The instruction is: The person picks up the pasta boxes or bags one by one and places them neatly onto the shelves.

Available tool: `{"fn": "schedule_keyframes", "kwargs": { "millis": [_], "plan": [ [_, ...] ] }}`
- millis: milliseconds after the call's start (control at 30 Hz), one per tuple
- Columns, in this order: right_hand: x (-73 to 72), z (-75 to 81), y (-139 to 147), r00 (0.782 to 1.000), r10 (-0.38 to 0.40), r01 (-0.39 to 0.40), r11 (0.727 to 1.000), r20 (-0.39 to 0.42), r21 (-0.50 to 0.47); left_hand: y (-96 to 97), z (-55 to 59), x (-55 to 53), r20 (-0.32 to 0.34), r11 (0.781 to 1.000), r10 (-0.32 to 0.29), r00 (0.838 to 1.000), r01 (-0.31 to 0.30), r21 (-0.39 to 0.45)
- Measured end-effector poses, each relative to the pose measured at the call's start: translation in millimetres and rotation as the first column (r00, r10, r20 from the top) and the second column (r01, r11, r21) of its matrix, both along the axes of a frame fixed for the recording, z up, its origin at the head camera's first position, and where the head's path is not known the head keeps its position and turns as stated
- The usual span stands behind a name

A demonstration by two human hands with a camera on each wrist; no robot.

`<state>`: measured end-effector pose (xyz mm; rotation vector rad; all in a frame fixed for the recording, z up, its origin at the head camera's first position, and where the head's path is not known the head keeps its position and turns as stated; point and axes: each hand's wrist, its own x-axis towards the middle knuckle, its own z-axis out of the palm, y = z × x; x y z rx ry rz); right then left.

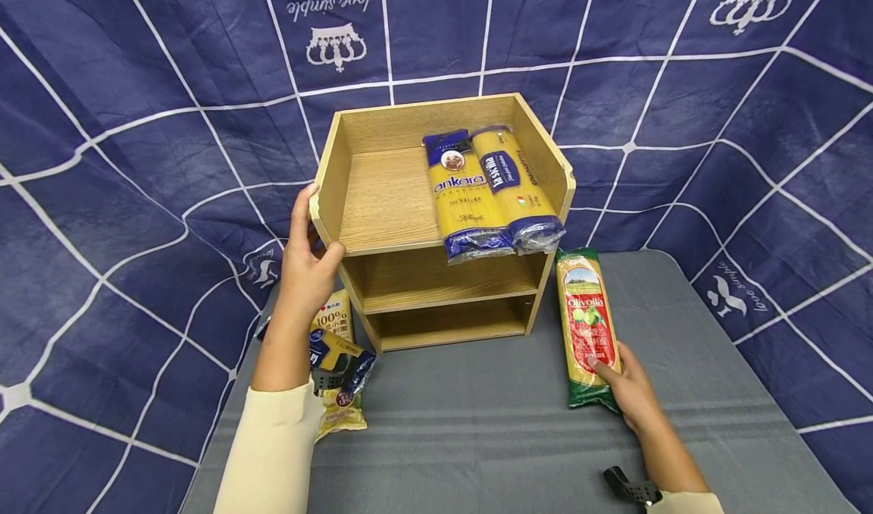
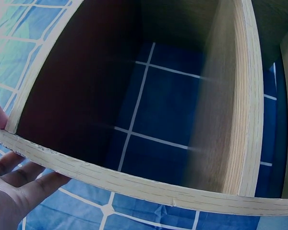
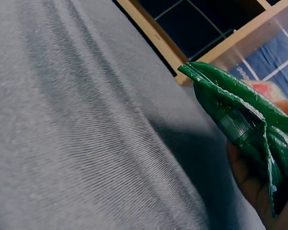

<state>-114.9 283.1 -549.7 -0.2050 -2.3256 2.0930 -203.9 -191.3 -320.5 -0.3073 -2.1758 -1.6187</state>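
Note:
A small wooden shelf (image 1: pixel 443 302) stands in the middle, with an open top tray and lower compartments. My left hand (image 1: pixel 307 260) grips its left side panel at the upper front corner; in the left wrist view the fingers (image 2: pixel 43 184) lie along the panel's outer side. My right hand (image 1: pixel 634 389) holds a green-ended spaghetti packet with a red Olivoilà label (image 1: pixel 586 324), right of the shelf. The packet's green end (image 3: pixel 240 115) fills the right wrist view's right side. On the tray, an Ankara spaghetti packet (image 1: pixel 464 195) and a La Sicilia spaghetti packet (image 1: pixel 514 180) lie side by side.
Left of the shelf, partly behind the left forearm, a blue-and-yellow pasta packet (image 1: pixel 341 355) lies across a pale yellow packet (image 1: pixel 334 317). Grey cloth (image 1: pixel 464 423) covers the surface underneath. Blue checked fabric (image 1: pixel 443 29) hangs behind and at both sides.

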Motion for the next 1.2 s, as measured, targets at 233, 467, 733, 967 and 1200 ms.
{"fn": "schedule_keyframes", "kwargs": {
  "millis": [233,467,733,967,1200],
  "plan": [
    [9.8,-2.9,-4.6,0.995,-0.003,-0.005,0.997,-0.096,-0.081,0.3,-0.1,-0.6,-0.008,1.000,-0.013,1.000,0.013,0.026],
    [19.0,-1.3,-9.6,0.991,-0.040,0.021,0.989,-0.125,-0.147,0.4,-0.8,-1.4,-0.001,0.999,-0.017,1.000,0.017,0.035],
    [27.4,-2.4,-11.8,0.991,-0.042,0.015,0.980,-0.130,-0.199,-0.4,-1.4,-1.9,-0.002,1.000,-0.002,1.000,0.002,0.009],
    [34.2,-0.5,-15.9,0.991,-0.019,-0.009,0.979,-0.130,-0.205,0.1,-1.5,-1.4,0.000,1.000,-0.004,1.000,0.004,0.021],
    [41.0,9.9,-21.9,0.992,-0.024,-0.001,0.979,-0.123,-0.204,-0.2,-0.9,-1.3,-0.002,1.000,-0.010,1.000,0.010,0.027]
  ]
}}
